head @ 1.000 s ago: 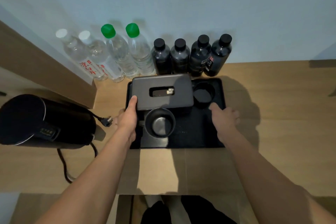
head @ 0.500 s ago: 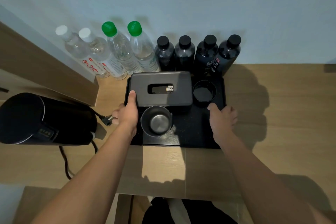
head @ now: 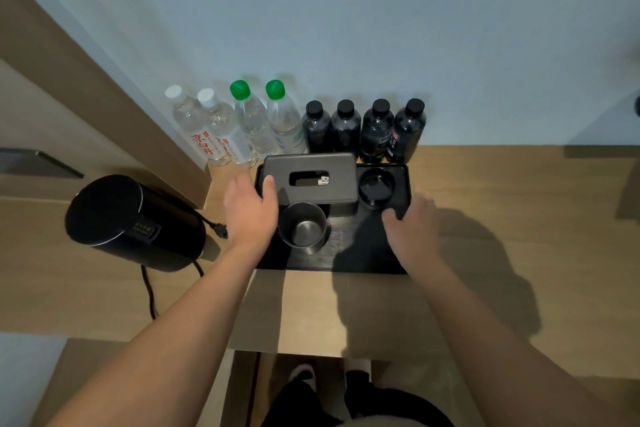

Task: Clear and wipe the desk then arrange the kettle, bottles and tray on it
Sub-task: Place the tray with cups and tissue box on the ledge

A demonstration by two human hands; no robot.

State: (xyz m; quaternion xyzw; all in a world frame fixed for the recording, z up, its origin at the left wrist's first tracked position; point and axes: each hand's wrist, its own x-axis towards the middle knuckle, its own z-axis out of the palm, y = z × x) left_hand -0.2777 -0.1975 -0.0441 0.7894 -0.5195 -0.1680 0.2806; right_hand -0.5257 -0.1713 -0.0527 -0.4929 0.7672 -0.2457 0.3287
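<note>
The arranging looks nearly done: eight bottles (head: pixel 298 125) line the wall, the kettle (head: pixel 133 222) stands at the left, and the tray (head: pixel 367 250) sits on the worktop (head: pixel 502 253) between the left hand (head: pixel 251 210) and right hand (head: pixel 412 222), fingers relaxed, gripping nothing.

Both hands are off the tray (head: pixel 367 255) now! The left hand (head: pixel 249 210), which gripped the tray's left edge half a second ago, has opened, thumb lying on the tissue box (head: pixel 311 178). The right hand (head: pixel 412 225) has let go too, fingers relaxed above the right edge.
</note>
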